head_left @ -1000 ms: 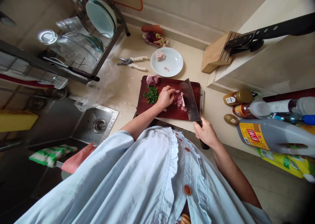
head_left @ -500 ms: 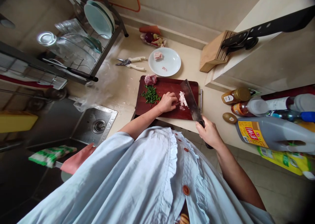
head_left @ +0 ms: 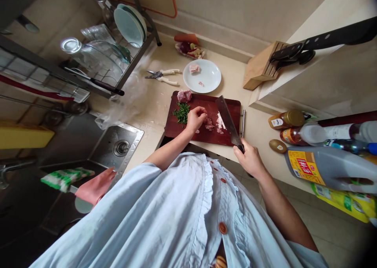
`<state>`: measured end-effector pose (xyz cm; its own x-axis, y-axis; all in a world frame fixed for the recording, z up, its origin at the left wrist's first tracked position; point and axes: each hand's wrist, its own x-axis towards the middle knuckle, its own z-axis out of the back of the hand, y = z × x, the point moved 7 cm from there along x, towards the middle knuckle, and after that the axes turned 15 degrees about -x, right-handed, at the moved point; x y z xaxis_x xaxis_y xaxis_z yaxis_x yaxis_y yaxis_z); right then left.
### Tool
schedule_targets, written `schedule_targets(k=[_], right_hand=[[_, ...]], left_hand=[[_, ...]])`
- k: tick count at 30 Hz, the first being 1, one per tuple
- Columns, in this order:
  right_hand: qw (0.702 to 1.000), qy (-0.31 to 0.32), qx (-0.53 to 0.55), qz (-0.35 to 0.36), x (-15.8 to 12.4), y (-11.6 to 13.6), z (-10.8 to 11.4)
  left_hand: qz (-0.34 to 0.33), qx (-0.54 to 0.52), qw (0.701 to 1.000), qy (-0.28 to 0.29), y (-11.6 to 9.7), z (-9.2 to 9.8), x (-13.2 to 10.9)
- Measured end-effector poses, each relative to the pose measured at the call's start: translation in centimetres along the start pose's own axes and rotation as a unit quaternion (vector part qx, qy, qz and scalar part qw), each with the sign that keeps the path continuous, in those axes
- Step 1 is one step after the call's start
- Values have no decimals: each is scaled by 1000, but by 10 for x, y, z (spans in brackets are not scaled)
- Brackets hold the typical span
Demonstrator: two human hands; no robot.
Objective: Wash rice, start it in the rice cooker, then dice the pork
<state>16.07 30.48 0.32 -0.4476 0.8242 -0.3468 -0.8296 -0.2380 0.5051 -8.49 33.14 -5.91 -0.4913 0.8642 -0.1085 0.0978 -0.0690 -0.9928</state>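
A wide-bladed kitchen knife (head_left: 226,115) is gripped by its black handle in my right hand (head_left: 249,156). Its blade slants across the right side of a dark red cutting board (head_left: 197,133), next to small pale diced pieces (head_left: 220,122). Pinkish chopped meat (head_left: 209,124) lies between these and my left hand (head_left: 196,119). That hand hovers over the board with its fingers curled and pinched together; whether anything is between them I cannot make out. To its left are chopped greens (head_left: 182,113), and a larger chunk of raw meat (head_left: 184,95) sits at the board's upper left corner.
Behind the board stand a white plate (head_left: 210,76) with a pale meat piece, and pliers-like scissors (head_left: 163,76). A knife block (head_left: 262,66) is at the back right, bottles (head_left: 330,166) along the right. On the left are a sink (head_left: 129,136) and a dish rack (head_left: 135,66).
My left hand has lifted and drawn left, away from the chopped meat, uncovering it. The knife stays nearly in place in my right hand. The view has shifted slightly.
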Motion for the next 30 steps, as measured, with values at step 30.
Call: schedule_targets(k=[30], right_hand=[[855, -11, -509, 100, -24, -9, 22]], left_hand=[[-159, 289, 900, 285, -17, -49, 40]])
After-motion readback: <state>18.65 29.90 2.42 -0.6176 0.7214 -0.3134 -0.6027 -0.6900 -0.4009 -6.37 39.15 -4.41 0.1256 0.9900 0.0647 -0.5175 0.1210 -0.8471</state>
